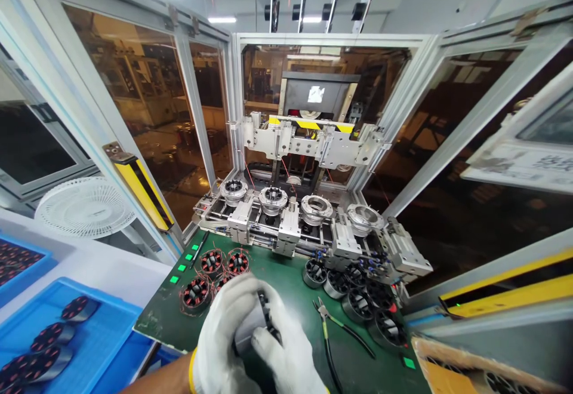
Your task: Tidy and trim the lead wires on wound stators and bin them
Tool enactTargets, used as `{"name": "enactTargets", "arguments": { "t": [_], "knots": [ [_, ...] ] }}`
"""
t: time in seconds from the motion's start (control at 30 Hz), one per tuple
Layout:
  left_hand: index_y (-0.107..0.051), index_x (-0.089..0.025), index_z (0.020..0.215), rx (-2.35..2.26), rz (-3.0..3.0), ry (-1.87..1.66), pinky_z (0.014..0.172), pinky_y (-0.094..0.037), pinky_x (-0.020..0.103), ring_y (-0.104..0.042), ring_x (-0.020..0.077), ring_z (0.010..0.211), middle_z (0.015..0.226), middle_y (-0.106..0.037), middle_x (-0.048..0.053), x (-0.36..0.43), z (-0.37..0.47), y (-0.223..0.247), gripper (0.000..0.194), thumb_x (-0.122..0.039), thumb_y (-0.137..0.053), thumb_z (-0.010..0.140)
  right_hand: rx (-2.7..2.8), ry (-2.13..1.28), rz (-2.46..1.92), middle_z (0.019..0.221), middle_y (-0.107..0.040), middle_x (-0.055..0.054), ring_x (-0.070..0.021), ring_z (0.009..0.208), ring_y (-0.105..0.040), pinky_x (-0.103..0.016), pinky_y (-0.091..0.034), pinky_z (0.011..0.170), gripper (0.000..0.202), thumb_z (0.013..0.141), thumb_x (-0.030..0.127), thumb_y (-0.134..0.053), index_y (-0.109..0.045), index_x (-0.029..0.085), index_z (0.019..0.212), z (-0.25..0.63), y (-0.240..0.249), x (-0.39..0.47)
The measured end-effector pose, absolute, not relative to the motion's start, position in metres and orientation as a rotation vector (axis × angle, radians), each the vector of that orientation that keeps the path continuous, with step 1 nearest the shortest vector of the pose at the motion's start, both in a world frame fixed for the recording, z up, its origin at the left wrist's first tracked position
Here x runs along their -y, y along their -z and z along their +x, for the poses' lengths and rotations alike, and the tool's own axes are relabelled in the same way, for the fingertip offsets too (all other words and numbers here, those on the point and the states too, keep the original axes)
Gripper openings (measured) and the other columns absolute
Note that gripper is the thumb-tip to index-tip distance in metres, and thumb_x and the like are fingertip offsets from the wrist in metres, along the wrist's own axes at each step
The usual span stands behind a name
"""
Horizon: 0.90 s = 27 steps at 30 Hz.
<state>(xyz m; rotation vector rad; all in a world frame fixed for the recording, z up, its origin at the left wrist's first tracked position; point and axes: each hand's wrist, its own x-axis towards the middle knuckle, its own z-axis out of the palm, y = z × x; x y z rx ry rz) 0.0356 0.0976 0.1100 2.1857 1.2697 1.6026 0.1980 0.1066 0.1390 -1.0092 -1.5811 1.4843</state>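
Observation:
Both hands wear white gloves and meet at the bottom middle of the head view. My left hand and my right hand are wrapped round a grey and black motor core, mostly hidden by the fingers. Left of them on the green table stand several cores wound with red wire. To the right several unwound black cores stand in a group. Green-handled pliers lie open beside my right hand.
Behind the table is a machine with ring holders; the two left ones hold black cores. Blue trays with cores stand at the left, near a white fan. At the lower right is a cardboard box.

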Motion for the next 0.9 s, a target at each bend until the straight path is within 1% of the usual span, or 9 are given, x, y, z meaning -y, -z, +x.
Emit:
{"name": "enactTargets", "arguments": {
  "t": [0.13,0.23,0.3,0.33,0.4,0.47,0.53,0.63,0.9],
  "knots": [
    [-0.019,-0.023,0.145,-1.206,2.127,-1.54,0.106,-0.033,0.059,-0.033,0.0383,0.134,0.148,-0.028,0.017,-0.097,0.021,-0.106,0.085,-0.072,-0.04,0.078,1.74,-1.372,-0.941,0.124,-0.059,-0.001,-0.0209,0.106,-0.058,-0.032,-0.045,0.093,0.051,0.082,0.036,-0.057,-0.046,0.03,0.131,0.211,-0.158,-0.136],
    [-0.026,-0.021,0.143,-1.453,2.142,-1.402,0.105,-0.04,0.052,-0.041,0.0358,0.13,0.144,-0.038,0.016,-0.09,-0.015,-0.09,0.083,-0.056,-0.058,0.075,1.94,-0.878,-1.016,0.14,-0.044,-0.002,-0.0225,0.117,-0.05,-0.034,-0.038,0.101,0.034,0.084,0.036,-0.054,-0.06,0.027,0.115,0.245,-0.186,-0.185],
    [-0.043,-0.024,0.134,-1.694,2.24,-1.171,0.096,-0.051,0.041,-0.057,0.03,0.116,0.129,-0.057,0.01,-0.081,-0.041,-0.068,0.069,-0.046,-0.064,0.073,2.032,-0.529,-1.134,0.146,-0.036,-0.003,-0.0248,0.124,-0.044,-0.037,-0.033,0.106,0.025,0.084,0.036,-0.054,-0.065,0.023,0.103,0.27,-0.205,-0.227],
    [-0.054,-0.027,0.124,-1.732,2.317,-1.134,0.086,-0.056,0.034,-0.065,0.0254,0.102,0.115,-0.066,0.005,-0.076,-0.051,-0.053,0.055,-0.043,-0.065,0.072,2.059,-0.406,-1.248,0.146,-0.037,-0.003,-0.0255,0.123,-0.045,-0.038,-0.033,0.106,0.024,0.082,0.035,-0.056,-0.066,0.022,0.1,0.282,-0.212,-0.249],
    [-0.065,-0.03,0.103,-1.863,2.35,-1.041,0.073,-0.059,0.024,-0.071,0.0188,0.083,0.094,-0.073,-0.001,-0.069,-0.064,-0.022,0.03,-0.04,-0.065,0.074,2.096,-0.225,-1.433,0.143,-0.041,-0.004,-0.0276,0.119,-0.049,-0.04,-0.037,0.103,0.025,0.079,0.034,-0.059,-0.067,0.02,0.099,0.302,-0.221,-0.292],
    [-0.068,-0.03,0.09,-1.932,2.333,-0.919,0.067,-0.059,0.02,-0.072,0.016,0.075,0.085,-0.075,-0.004,-0.065,-0.067,0.009,0.018,-0.042,-0.063,0.077,2.118,-0.145,-1.553,0.139,-0.046,-0.005,-0.0277,0.115,-0.052,-0.04,-0.04,0.1,0.029,0.079,0.034,-0.059,-0.068,0.019,0.102,0.315,-0.22,-0.329],
    [-0.069,-0.03,0.087,-1.98,2.283,-0.82,0.066,-0.059,0.02,-0.072,0.0154,0.075,0.085,-0.075,-0.003,-0.066,-0.064,0.034,0.018,-0.043,-0.059,0.08,2.197,-0.097,-1.568,0.137,-0.048,-0.006,-0.0264,0.115,-0.052,-0.037,-0.041,0.1,0.03,0.079,0.031,-0.06,-0.068,0.019,0.104,0.322,-0.214,-0.357],
    [-0.069,-0.028,0.093,-2.044,2.202,-0.746,0.07,-0.059,0.022,-0.072,0.0165,0.079,0.091,-0.075,0.0,-0.072,-0.058,0.056,0.025,-0.045,-0.056,0.082,2.38,-0.045,-1.487,0.138,-0.046,-0.006,-0.0244,0.116,-0.051,-0.033,-0.04,0.101,0.03,0.078,0.026,-0.06,-0.068,0.018,0.106,0.326,-0.201,-0.38],
    [-0.07,-0.029,0.101,-2.037,2.055,-0.638,0.079,-0.057,0.025,-0.071,0.0191,0.09,0.102,-0.074,0.001,-0.076,-0.06,0.053,0.03,-0.047,-0.059,0.079,2.546,-0.021,-1.461,0.143,-0.04,-0.004,-0.0236,0.117,-0.05,-0.032,-0.036,0.103,0.029,0.081,0.025,-0.058,-0.067,0.019,0.108,0.332,-0.192,-0.383]
  ]
}}
